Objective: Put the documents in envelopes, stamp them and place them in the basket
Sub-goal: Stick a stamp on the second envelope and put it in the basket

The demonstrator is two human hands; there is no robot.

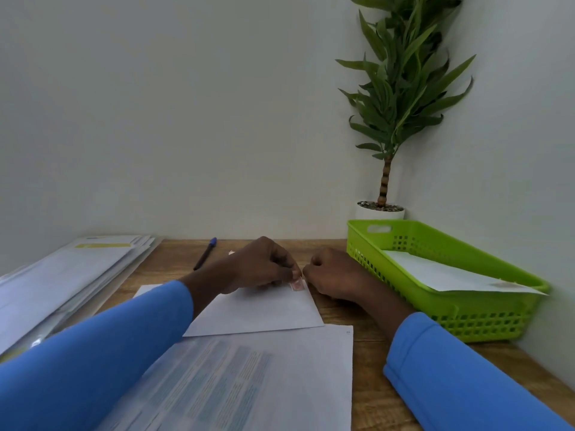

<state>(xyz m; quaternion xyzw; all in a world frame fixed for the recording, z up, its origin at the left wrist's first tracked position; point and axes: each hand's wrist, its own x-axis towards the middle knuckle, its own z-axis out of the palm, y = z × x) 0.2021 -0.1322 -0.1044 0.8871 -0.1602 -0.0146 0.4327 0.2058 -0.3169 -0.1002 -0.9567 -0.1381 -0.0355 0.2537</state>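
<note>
A: Stamp (296, 285) is seen at the far right cnr of the envelope (258, 312), which is laid flat mid-table, just beyond the printed documents (249, 384).

B: Noted. It's pinched by the left hand (264, 265), fingers curled tight over it, prob. so it can be squared w/ the cnr before it's pressed down.

A: On the right hand (336, 275) the fingers are curled in too, w/ the thumb tip just beside the stamp. Whether contact is made, or anything gripped, can't be told from here.

B: A guiding or steadying role is judged likely for it.

A: The basket (466, 321) is set close by on the right, so only a short reach is needed for the drop. One finished envelope (451, 275) is lodged in it, its cnr poking over the rim, w/ a blurred mark there, likely a stamp.

B: Spare envelopes (62, 275) are stacked at left, and a pen (205, 253) is left lying beyond the hands.

A: Everything's carried on a wood-grain table (367, 384). Plain pale walls (155, 119) are seen behind, and a potted plant (401, 88) is tucked into the room's cnr behind the basket.
</note>
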